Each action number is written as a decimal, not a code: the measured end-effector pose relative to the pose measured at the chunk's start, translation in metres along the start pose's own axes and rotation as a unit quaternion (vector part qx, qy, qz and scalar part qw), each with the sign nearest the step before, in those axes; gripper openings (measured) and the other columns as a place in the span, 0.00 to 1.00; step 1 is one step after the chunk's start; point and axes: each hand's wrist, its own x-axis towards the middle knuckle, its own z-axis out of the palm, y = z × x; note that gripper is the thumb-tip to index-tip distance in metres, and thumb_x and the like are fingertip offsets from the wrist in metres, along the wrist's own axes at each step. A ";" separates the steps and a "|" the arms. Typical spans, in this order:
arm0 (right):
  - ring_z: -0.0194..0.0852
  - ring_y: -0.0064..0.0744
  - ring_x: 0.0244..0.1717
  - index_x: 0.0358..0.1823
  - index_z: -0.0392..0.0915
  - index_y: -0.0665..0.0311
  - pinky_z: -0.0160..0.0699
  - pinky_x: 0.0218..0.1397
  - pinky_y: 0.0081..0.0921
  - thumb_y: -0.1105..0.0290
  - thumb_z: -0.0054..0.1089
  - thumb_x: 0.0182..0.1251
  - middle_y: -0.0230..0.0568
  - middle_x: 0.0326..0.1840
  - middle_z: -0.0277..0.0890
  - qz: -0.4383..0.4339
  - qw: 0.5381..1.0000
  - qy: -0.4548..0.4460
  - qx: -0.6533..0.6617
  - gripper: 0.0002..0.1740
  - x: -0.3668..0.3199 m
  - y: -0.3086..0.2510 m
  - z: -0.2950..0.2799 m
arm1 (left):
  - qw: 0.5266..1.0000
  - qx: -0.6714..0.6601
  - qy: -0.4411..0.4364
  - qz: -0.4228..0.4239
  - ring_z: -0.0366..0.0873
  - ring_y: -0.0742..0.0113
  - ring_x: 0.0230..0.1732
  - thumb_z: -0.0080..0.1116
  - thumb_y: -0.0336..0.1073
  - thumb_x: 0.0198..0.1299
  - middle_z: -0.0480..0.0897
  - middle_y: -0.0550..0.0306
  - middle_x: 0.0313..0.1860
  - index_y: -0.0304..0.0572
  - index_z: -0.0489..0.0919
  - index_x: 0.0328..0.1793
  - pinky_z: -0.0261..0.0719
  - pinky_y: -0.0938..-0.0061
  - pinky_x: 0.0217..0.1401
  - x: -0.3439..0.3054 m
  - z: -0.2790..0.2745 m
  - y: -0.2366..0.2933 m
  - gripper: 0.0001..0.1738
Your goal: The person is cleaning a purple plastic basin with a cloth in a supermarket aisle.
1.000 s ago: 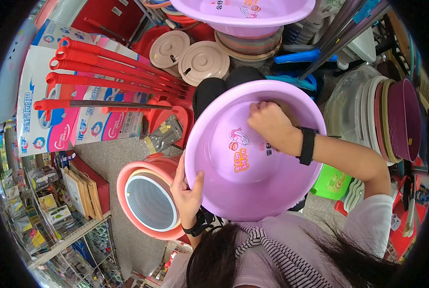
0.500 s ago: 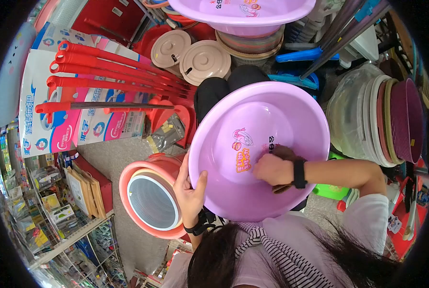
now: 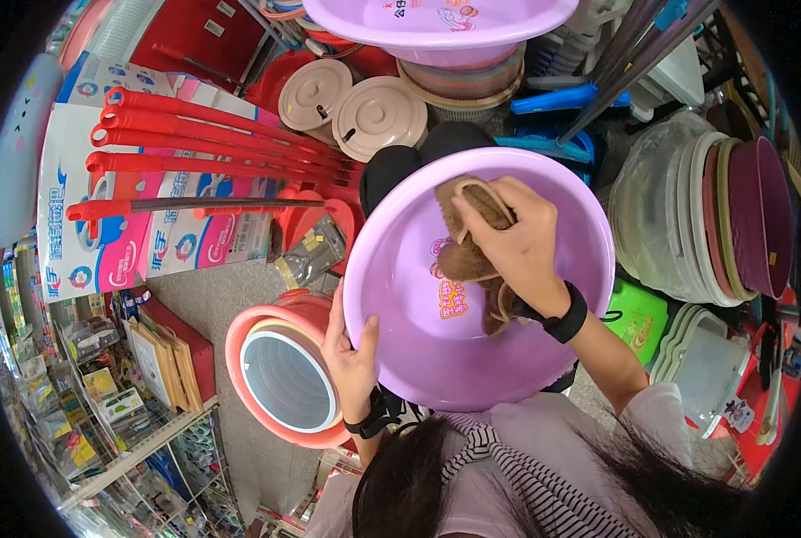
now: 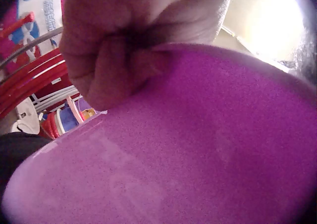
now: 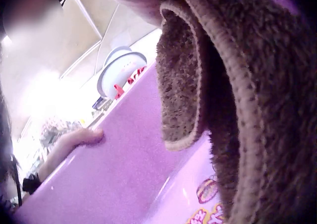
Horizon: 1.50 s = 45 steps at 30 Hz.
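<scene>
A large purple plastic basin (image 3: 418, 359) with a cartoon print on its bottom is tilted toward me. My left hand (image 3: 351, 345) grips its left rim, thumb inside, and the left wrist view shows that hand (image 4: 124, 40) curled over the purple basin wall (image 4: 198, 149). My right hand (image 3: 512, 242) is inside the basin, holding a brown fluffy cloth (image 3: 467, 233) against the upper inner wall. In the right wrist view the brown cloth (image 5: 233, 100) hangs folded over the basin's inner wall (image 5: 124, 169), with the left thumb (image 5: 74, 140) on the rim behind.
Red mop handles (image 3: 212, 143) and boxed mop sets (image 3: 86, 206) lie at the left. A pink bucket with a white strainer (image 3: 284, 377) stands under the basin. Beige lids (image 3: 355, 103) and another purple basin (image 3: 436, 22) are above, stacked basins (image 3: 723, 215) at the right.
My right hand has moved from the basin's lower right up to its upper inner wall, and the brown cloth now shows fully. The left hand keeps its grip on the rim.
</scene>
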 end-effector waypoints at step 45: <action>0.78 0.38 0.26 0.41 0.83 0.60 0.77 0.29 0.31 0.69 0.63 0.58 0.39 0.28 0.76 -0.113 0.988 -0.101 -0.028 0.09 -0.019 0.020 0.045 | 0.998 0.033 -0.020 0.052 0.69 0.64 0.66 0.48 0.39 0.72 0.72 0.45 0.67 0.27 0.63 0.72 0.64 0.72 0.68 0.001 -0.002 0.002 0.28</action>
